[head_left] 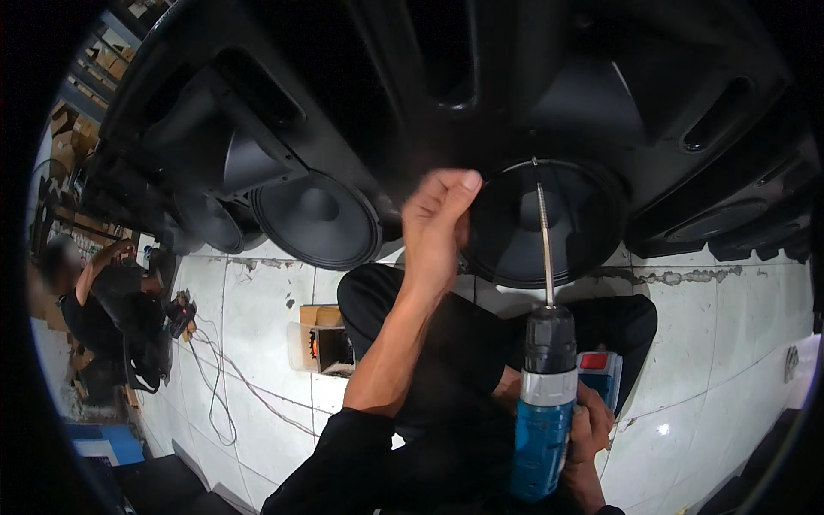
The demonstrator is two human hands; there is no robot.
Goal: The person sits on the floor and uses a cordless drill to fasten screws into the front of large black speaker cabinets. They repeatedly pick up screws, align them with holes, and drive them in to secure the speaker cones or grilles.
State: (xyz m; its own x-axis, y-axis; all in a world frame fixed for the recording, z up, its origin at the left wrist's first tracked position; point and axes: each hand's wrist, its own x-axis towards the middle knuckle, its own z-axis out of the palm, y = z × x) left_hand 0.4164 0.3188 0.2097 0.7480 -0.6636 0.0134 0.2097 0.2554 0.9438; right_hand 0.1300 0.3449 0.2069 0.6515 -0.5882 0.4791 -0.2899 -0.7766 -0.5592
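My right hand (pixel 590 421) grips a teal and black cordless drill (pixel 546 429) by its handle. A long driver bit (pixel 546 249) points from its chuck toward the upper rim of a round black speaker cone (pixel 592 215). Just past the bit's tip, a small shiny screw (pixel 535 161) shows at that rim; whether they touch I cannot tell. My left hand (pixel 436 219) is raised beside the cone's left edge, its fingers curled and the thumb pressed against them. Anything pinched there is hidden or too small to make out.
Black speaker cabinets stand in a row ahead, one with another cone (pixel 318 219). A small open box (pixel 330 343) sits on the tiled floor left of my legs. Cables (pixel 225 386) trail across the tiles. Another person (pixel 103 296) sits at the far left.
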